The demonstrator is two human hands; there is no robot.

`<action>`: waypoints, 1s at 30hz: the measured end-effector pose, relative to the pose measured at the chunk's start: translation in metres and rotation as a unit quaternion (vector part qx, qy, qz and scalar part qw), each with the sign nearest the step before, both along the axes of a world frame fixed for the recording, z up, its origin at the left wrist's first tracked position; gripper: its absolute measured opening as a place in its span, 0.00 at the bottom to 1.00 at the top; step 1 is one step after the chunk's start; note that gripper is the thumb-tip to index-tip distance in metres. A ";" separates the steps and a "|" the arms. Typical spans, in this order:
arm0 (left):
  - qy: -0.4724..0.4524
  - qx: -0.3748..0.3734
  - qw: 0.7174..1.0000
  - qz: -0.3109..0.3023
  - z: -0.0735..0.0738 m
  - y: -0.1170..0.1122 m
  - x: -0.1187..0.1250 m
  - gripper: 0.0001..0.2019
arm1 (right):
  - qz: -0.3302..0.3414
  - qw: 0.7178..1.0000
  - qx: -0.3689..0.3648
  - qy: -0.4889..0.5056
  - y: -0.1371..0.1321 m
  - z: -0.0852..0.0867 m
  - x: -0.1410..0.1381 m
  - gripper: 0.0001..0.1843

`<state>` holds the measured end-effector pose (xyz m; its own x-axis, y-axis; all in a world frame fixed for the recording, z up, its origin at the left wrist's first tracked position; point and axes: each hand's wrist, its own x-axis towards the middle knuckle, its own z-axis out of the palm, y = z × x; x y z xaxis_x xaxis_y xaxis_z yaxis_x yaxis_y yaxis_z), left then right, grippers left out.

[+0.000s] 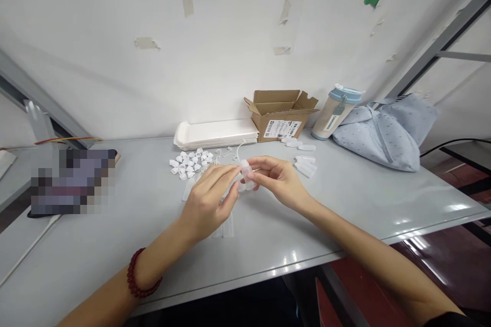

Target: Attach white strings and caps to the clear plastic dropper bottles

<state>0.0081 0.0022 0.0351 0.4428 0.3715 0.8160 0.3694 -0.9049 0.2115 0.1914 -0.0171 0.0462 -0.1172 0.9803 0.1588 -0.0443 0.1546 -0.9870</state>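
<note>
Fingers and thumb of my right hand (282, 181) pinch a small translucent plastic bottle (248, 178), held upright above the table. From its white top a thin curved strip (239, 150) sticks up. My left hand (209, 196) is closed in on the bottle from the other side, fingertips at its neck and thumb lower down; their exact contact is partly hidden. Behind my left hand lies a pile of small white plastic caps (190, 162). Flat translucent pieces (228, 226) lie on the table under my hands, and similar flat pieces (306, 167) lie beyond my right hand.
At the wall stand a stack of white trays (218, 132), an open cardboard box (282, 125) and a blue-lidded tumbler (336, 112). A light blue cloth bag (383, 135) lies at the right. On the grey table (291, 235) at left is a blurred-out object (72, 184) with a white cable.
</note>
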 end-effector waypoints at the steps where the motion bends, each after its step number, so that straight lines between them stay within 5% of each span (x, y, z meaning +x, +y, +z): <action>1: -0.007 0.002 1.000 0.009 0.002 0.000 0.000 0.15 | 0.008 1.000 -0.005 0.000 0.000 0.001 0.000 0.17; 11: 0.092 0.072 0.993 0.033 0.007 0.001 -0.006 0.19 | 0.012 0.998 -0.050 0.019 -0.007 0.000 -0.009 0.14; 18: 0.140 0.021 0.990 0.013 0.014 0.002 -0.011 0.15 | 0.022 0.998 -0.064 -0.012 -0.007 -0.003 -0.010 0.14; 24: 0.216 -0.145 0.963 -0.065 0.027 -0.005 -0.022 0.16 | 0.236 0.949 -0.196 -0.070 -0.002 0.012 0.009 0.14; 30: 0.326 -0.223 0.912 -0.113 0.024 -0.018 -0.020 0.14 | 0.339 0.884 -0.250 -0.201 0.003 0.012 0.018 0.11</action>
